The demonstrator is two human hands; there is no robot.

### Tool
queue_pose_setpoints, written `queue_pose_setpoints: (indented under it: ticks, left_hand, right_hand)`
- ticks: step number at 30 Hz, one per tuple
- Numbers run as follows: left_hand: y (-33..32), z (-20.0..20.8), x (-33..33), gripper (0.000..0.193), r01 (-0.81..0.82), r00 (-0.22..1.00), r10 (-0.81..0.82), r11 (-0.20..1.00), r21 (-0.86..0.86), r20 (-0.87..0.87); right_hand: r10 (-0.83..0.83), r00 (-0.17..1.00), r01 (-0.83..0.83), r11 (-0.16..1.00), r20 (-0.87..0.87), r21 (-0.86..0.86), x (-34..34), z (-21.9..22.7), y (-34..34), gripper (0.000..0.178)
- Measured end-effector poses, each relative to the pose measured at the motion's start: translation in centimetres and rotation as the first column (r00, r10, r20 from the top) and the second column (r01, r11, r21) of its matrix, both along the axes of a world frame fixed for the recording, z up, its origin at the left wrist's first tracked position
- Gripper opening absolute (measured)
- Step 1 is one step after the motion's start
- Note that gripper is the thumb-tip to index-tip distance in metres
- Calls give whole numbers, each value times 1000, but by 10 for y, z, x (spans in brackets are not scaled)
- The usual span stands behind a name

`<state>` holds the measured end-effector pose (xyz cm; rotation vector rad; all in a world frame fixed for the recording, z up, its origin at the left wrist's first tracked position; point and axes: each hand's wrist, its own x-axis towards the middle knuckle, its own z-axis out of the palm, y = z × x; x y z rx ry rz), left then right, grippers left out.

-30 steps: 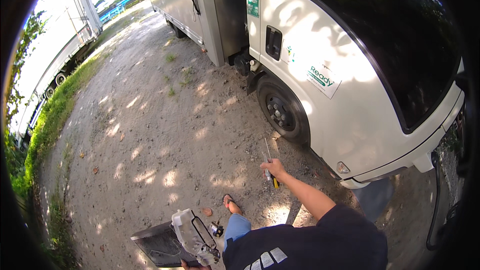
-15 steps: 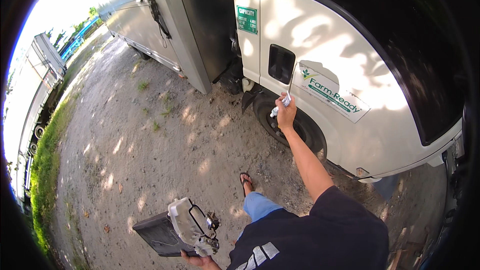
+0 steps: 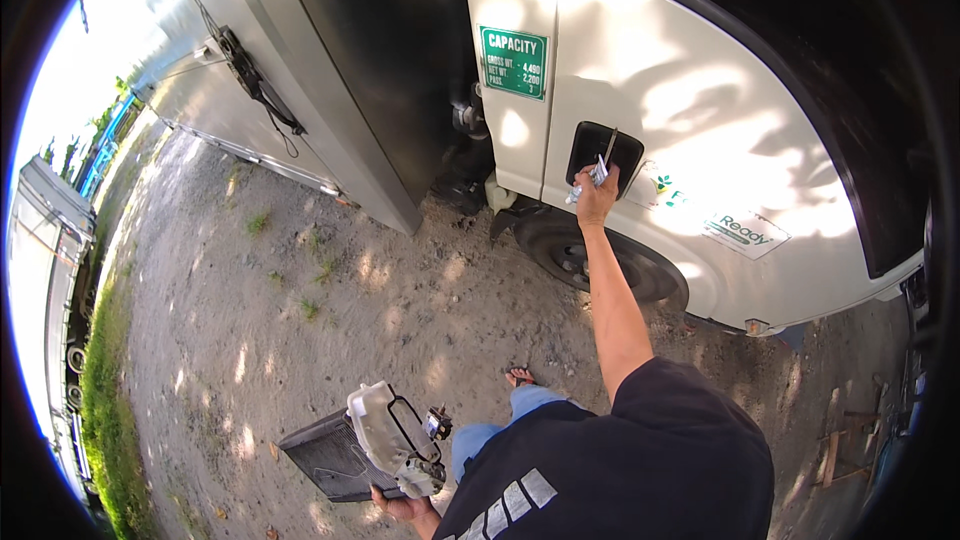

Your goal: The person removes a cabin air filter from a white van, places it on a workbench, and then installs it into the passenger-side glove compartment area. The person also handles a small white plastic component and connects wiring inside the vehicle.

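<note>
My right hand point(image 3: 597, 194) is raised at the white truck door point(image 3: 720, 160), closed on a small crumpled silver-white packet point(image 3: 590, 178). A thin rod point(image 3: 612, 145) sticks up from the same grip; I cannot make out its kind. Behind the fingers is the dark recessed door handle point(image 3: 592, 140). Low on the left, my left hand point(image 3: 402, 507) grips the lower edge of a dark finned radiator point(image 3: 330, 460). On top of it rest a whitish plastic tank point(image 3: 371, 420) with a black hose and a dirty metal part point(image 3: 421, 477).
The truck's front wheel point(image 3: 560, 252) is under the door. A silver cargo box point(image 3: 330, 40) stands behind the cab, its corner jutting outward. Gravel ground point(image 3: 230, 320) lies to the left, with a grass strip point(image 3: 105, 420) and another parked truck point(image 3: 45, 240) beyond.
My right hand has moved up to the door handle recess with the packet and rod. I am nearer the door, and the radiator load has come along in my left hand.
</note>
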<state>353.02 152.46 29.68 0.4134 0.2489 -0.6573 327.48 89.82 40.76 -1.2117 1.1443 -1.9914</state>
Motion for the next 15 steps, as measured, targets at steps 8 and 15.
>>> queue_pose_setpoints:
  ticks: [8,15]
  left_hand:
    - [-62,-19,145,67,299,954,-299,947,-115,15]
    - [-104,-25,278,60,479,878,-478,877,-47,38]
  right_hand:
    - [-85,995,81,994,49,70,10,13,26,14]
    - [-31,996,23,995,80,97,21,-2,177,7]
